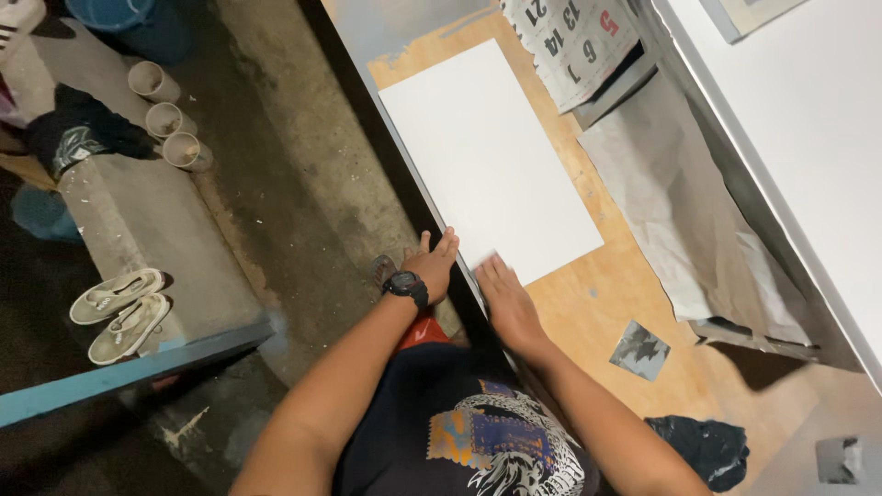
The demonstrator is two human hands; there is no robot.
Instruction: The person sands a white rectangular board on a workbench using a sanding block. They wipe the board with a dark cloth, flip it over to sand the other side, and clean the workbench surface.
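- Wooden worktop carries white sheet, its near corner blurred.
- Left hand flat at sheet's near edge; wristwatch.
- Right hand flat, fingertips on sheet corner.
- Calendar beyond sheet, cut off.

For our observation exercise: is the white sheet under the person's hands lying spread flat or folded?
Spread flat. The white sheet lies as one smooth rectangle on the wooden tabletop, with no crease visible; the left hand and right hand press its near corner.

Bright overhead light whitens the tabletop, the floor at left lies dim, and edges bend slightly.
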